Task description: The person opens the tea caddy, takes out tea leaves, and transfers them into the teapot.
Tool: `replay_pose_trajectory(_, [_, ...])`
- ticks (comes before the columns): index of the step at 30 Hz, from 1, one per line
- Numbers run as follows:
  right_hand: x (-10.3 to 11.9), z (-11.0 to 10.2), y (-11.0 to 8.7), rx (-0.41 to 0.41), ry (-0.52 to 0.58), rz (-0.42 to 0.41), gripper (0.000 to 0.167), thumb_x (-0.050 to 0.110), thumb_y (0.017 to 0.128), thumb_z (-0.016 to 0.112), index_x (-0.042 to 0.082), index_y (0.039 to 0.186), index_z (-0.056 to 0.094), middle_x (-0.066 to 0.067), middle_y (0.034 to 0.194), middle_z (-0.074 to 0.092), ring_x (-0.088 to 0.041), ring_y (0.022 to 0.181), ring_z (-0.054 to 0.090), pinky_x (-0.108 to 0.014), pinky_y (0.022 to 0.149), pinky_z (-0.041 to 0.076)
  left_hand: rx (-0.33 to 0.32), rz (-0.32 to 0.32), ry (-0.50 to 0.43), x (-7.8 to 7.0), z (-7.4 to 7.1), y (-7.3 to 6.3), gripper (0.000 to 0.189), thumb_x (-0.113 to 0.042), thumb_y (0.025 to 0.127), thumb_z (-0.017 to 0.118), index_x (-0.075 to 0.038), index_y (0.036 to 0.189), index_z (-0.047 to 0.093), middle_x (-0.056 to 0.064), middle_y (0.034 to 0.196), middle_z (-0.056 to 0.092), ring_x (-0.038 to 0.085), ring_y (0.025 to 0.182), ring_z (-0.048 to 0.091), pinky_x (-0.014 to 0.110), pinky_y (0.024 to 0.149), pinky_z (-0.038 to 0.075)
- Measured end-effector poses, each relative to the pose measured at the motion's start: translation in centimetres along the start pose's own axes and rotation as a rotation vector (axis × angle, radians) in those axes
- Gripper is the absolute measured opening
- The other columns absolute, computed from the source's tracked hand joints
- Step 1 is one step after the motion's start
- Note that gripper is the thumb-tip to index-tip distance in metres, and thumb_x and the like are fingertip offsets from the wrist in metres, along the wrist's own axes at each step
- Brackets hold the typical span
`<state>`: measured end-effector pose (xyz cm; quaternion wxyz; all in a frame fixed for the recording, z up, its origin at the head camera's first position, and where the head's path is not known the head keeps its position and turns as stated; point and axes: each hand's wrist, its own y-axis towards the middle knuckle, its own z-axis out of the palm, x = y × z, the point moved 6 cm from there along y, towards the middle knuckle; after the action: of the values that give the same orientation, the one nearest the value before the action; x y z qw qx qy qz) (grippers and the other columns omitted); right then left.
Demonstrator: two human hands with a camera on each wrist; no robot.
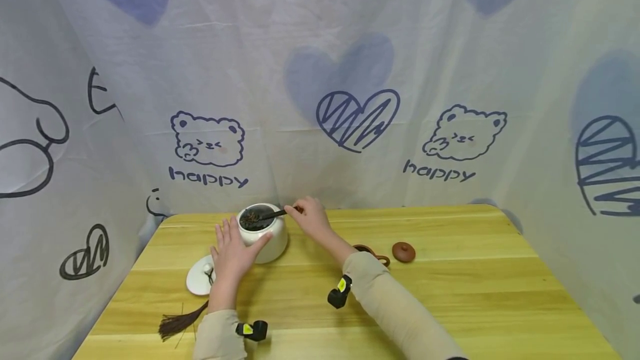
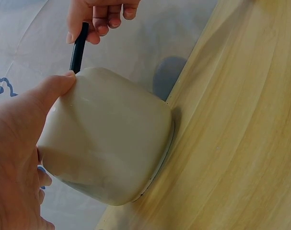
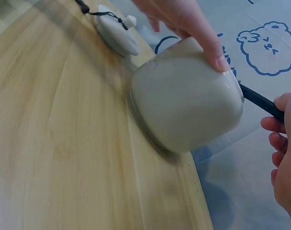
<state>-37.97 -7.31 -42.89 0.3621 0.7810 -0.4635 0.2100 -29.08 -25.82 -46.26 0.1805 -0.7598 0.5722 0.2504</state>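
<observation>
at the near side of a wooden table [image 1: 490,299], two beige sleeves [image 1: 400,310] are extended forward, the forearms converging on a white jar [image 1: 272,246] that is stood upright near the far edge. beside the left sleeve, a dark tassel [image 1: 177,325] is seen; beyond it, a white lid [image 1: 197,276] is partly covered by the left wrist. the left hand [image 1: 234,253] is laid against the jar, its fingers spread and nearly straight, its thumb set apart and pressed to the wall below the rim. a reddish-brown vessel [image 1: 384,261] is largely hidden by the right forearm, a small brown lid [image 1: 404,251] just beside it. by the right hand [image 1: 311,218], a black scoop [image 1: 280,214] is pinched between thumb and fingers, its far end held within the jar mouth, at dark, leaf-like contents [image 1: 248,219]. behind, a pale cloth [image 1: 280,15] is printed with hearts and bears.
</observation>
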Motion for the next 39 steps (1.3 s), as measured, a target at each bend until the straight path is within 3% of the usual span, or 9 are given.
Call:
replay_pose_trajectory(16, [0.6,-1.0,-0.8,-0.015,-0.141,-0.100,0.033,0.040,0.097,0.057,0.012,0.089,0.072,-0.004,0.090,0.059,-0.018,0.087,0.048,-0.030,0.076,0.041,-0.004,0.002,0.004,0.3,0.1,0.4,0.121,-0.082,0.080,0.046,-0.008,0.156,-0.011,0.020,0.162,-0.013,0.038,0.149,-0.019,0.071,0.115,-0.002])
replay_pose_trajectory(21, [1.1,-1.3,-1.1,-0.022,-0.245,-0.171,0.035,0.042,0.097,0.055,0.013,0.092,0.073,-0.003,0.093,0.058,-0.018,0.089,0.048,-0.033,0.080,0.042,-0.010,0.004,-0.001,0.3,0.0,0.4,0.120,-0.082,0.080,0.046,-0.008,0.156,-0.010,0.021,0.162,-0.012,0.038,0.149,-0.019,0.072,0.114,-0.001])
replay_pose_trajectory(31, [1.7,-1.4,-1.7,-0.056,-0.491,-0.319,0.033,0.045,0.099,0.051,0.019,0.094,0.070,0.001,0.089,0.052,-0.016,0.083,0.043,-0.030,0.073,0.036,-0.026,0.009,0.000,0.2,0.1,0.2,0.120,-0.079,0.080,0.051,-0.007,0.157,-0.006,0.023,0.163,-0.008,0.041,0.150,-0.013,0.072,0.114,0.001])
replay_pose_trajectory(39, [1.8,-1.4,-1.9,-0.061,-0.447,-0.298,0.031,0.041,0.100,0.051,0.018,0.090,0.068,0.000,0.088,0.049,-0.017,0.082,0.040,-0.030,0.073,0.035,-0.014,0.007,-0.010,0.1,0.0,0.1,0.120,-0.080,0.080,0.050,-0.007,0.156,-0.008,0.023,0.162,-0.009,0.040,0.150,-0.016,0.072,0.114,-0.001])
